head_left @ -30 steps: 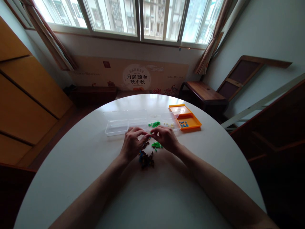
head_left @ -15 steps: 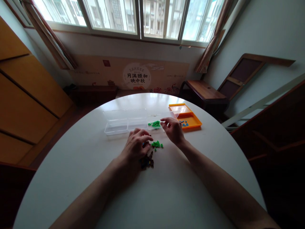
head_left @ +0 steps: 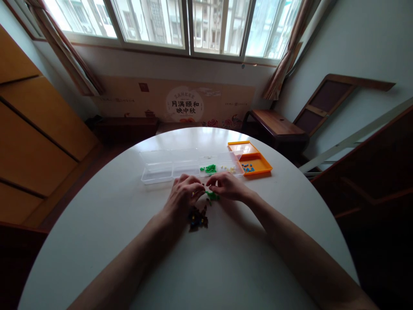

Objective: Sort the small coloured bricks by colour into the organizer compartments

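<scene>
My left hand (head_left: 184, 191) rests over the table with its fingers curled and thumb and forefinger drawn together. Whatever they hold is too small to make out. Facing it, my right hand (head_left: 229, 186) has thumb and forefinger slightly apart, just above a small heap of green plastic pieces (head_left: 213, 196). Nearer me lies a pile of dark brown pieces (head_left: 198, 218) with a few yellow and blue bits. Behind the hands stands a clear divided box (head_left: 157, 176). One compartment holds green pieces (head_left: 210, 168), the one right of it cream pieces (head_left: 231, 169).
An orange tray (head_left: 265, 165) with several blue pieces (head_left: 248, 168) sits at the box's right end, partly under its clear lid. Everything stands on a round white table (head_left: 106, 241). Beyond its edge are a wooden bench (head_left: 274, 120) and a window wall.
My right hand has come back from the box's right compartments to the green heap, beside my left fingertips. The cream pieces now show. My left hand has shifted slightly, its fingers drawn closer together.
</scene>
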